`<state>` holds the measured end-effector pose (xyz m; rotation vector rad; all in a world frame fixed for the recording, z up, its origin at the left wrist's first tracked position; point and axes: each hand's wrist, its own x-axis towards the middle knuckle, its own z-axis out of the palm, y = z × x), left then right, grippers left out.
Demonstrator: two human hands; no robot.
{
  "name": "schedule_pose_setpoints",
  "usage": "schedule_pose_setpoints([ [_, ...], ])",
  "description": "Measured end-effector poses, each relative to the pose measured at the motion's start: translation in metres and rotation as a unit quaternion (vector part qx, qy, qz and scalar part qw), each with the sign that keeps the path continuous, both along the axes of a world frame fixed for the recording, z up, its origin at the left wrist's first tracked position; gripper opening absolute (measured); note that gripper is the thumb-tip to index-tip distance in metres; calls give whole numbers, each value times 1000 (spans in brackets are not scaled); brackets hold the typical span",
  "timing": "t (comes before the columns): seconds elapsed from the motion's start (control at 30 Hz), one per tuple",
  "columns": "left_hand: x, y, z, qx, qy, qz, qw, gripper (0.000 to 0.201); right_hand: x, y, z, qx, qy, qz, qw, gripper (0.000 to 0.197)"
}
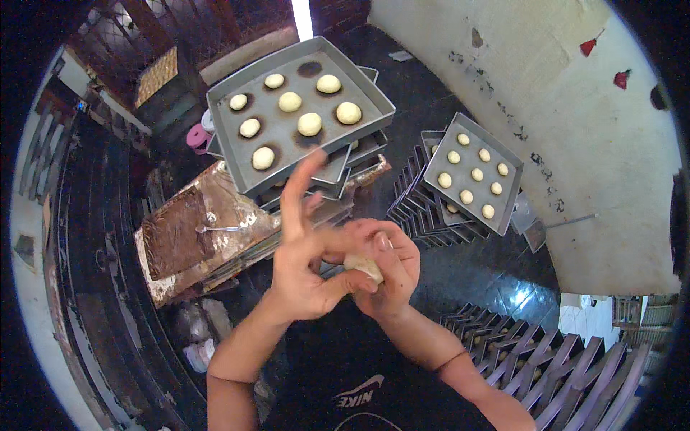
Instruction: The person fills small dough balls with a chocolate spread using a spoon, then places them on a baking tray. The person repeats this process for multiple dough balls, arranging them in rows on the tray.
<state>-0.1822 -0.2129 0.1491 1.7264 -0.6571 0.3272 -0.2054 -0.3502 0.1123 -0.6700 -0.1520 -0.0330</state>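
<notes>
A small pale piece of dough (364, 268) is held between my two hands in front of my chest. My left hand (302, 276) pinches it with the thumb from the left, while one finger of that hand points up and away. My right hand (394, 269) is curled around its far and right side, fingers bent and palm turned toward me. Some of the fingers are smeared by motion. Just beyond my hands, a grey metal baking tray (280, 136) bears several round dough balls (309, 124), with dark round stains on its bottom.
More trays are stacked under the near one, on a worn table (248, 197). A dark brown slab (176, 233) and a spoon (219, 228) lie there. At right, another tray of dough balls (460, 195) tops a stack by the wall (568, 144). Metal trays (553, 366) stand lower right.
</notes>
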Motion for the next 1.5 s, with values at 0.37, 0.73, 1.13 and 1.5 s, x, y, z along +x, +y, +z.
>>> schedule_pose_setpoints([
  [0.37,106,-44,-27,29,286,-41,957,93,98,-40,-35,78,49,-16,996,31],
  [0.73,274,172,-94,196,123,161,959,49,278,59,-68,-152,245,-62,955,30],
  [1.13,328,246,-127,215,128,77,965,46,584,131,-176,-881,-154,-209,395,53],
  [1.5,331,254,-124,189,116,45,974,38,572,151,-163,-875,-229,-335,266,48],
])
